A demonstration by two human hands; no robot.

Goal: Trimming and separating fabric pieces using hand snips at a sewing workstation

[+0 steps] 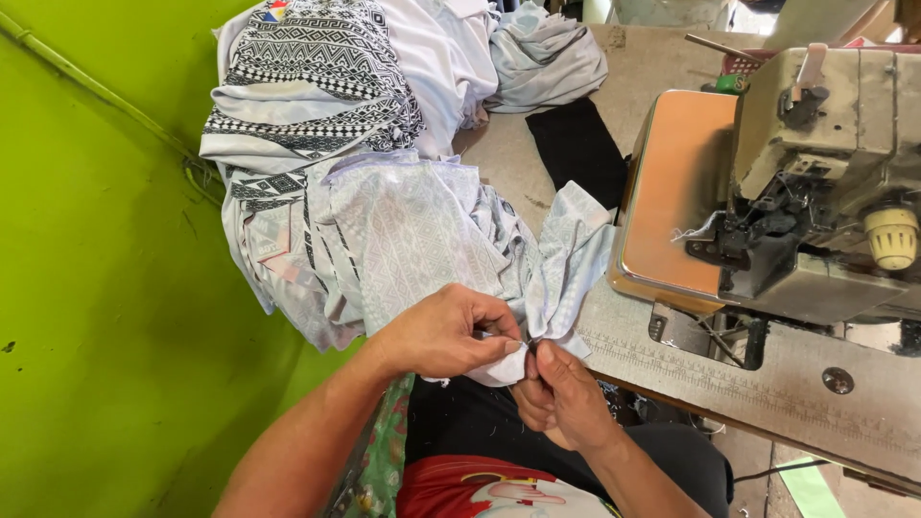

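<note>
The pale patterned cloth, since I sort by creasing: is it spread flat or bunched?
Bunched: the pale patterned cloth gathers into folds where both hands pinch it.

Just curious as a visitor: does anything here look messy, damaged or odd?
Mostly no. The pale patterned fabric pile slumps over the table edge, and a loose thread dangles at the sewing machine.

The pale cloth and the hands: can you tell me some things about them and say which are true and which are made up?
1. Both hands pinch the pale patterned cloth. True: the left hand and right hand meet at its edge.
2. The sewing machine sits left of the hands. False: it sits to the right.
3. The wall is green. True.
4. The cloth is under the machine's needle. False: it is held apart from the machine, above the lap.
5. A folded pile of patterned cloth lies on the table. True.
</note>
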